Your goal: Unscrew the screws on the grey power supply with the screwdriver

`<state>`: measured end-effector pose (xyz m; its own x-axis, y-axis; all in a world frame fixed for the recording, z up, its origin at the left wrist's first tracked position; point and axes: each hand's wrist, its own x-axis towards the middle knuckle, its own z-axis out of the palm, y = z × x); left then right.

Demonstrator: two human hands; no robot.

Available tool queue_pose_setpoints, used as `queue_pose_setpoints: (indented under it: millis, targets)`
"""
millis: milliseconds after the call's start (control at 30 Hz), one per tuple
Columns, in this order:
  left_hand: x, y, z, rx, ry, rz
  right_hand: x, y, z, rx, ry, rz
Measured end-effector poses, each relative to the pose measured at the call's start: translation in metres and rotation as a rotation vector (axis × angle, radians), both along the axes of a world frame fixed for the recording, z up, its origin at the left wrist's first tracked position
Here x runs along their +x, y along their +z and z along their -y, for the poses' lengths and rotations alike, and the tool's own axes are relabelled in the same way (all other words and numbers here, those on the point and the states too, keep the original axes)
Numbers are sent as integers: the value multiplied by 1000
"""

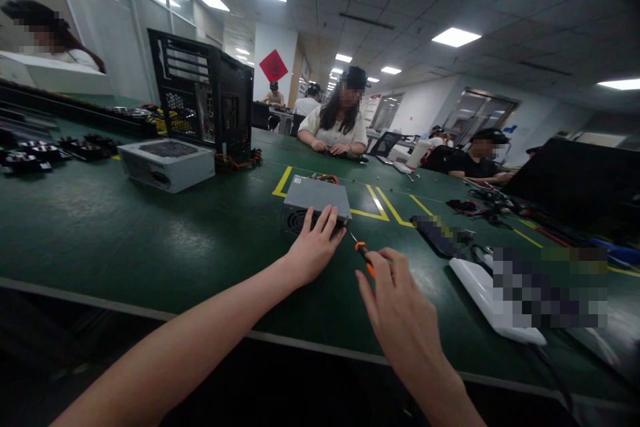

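A grey computer power supply (320, 195) rests on the green table in front of me, its fan grille towards me. My left hand (316, 245) lies on its top and near edge, fingers stretched and spread; the thumb is hidden. My right hand (397, 293) is closed around the orange-and-black handle of a screwdriver (361, 248). The screwdriver's thin shaft points up and left to the right front corner of the power supply. Whether its tip sits in a screw is too small to tell. Coloured cables (327, 179) show behind the power supply.
Left of centre stand a second power supply (170, 163) and an open black computer case (203, 93). A dark phone-like slab (436, 235) and a white device (493, 300) lie on the right. Yellow tape (370, 213) marks the table (225, 233). Across it sits a person (333, 127).
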<state>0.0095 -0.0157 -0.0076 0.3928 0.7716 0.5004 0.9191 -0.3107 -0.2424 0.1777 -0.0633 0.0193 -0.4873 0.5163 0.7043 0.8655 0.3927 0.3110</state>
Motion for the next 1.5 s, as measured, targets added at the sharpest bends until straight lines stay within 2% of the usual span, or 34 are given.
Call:
queue_pose_setpoints:
  millis: [100, 267, 333, 433, 500, 667, 867, 1000, 1067, 1233, 1367, 1500]
  targets:
    - [0, 0, 0, 1, 2, -1, -3, -5, 2, 16, 11, 28]
    - [0, -1, -1, 7, -1, 7, -6, -5, 2, 43, -112, 39]
    - [0, -1, 0, 5, -7, 11, -8, -4, 3, 33, -75, 23]
    - [0, 0, 2, -6, -14, 15, -10, -4, 4, 12, 63, 26]
    - [-1, 0, 2, -9, -19, 13, -9, -4, 2, 18, 86, 31]
    - [0, 0, 0, -8, -10, 15, -5, -2, -2, 15, -108, -3]
    - [-1, 2, 1, -7, -11, 8, -7, -4, 4, -57, 84, 58]
    - [-1, 1, 1, -9, 3, 2, -3, -3, -2, 1, -22, -29]
    - [0, 1, 1, -11, 7, 1, -2, -2, -4, -38, -32, -67]
    - [1, 1, 2, -2, 14, 8, -4, -5, -2, -162, 136, -53]
    - [0, 1, 2, -1, 1, -1, -5, -5, -4, -72, 177, -60]
    - [0, 1, 1, -4, 0, -1, -3, -2, -7, 85, 71, -97]
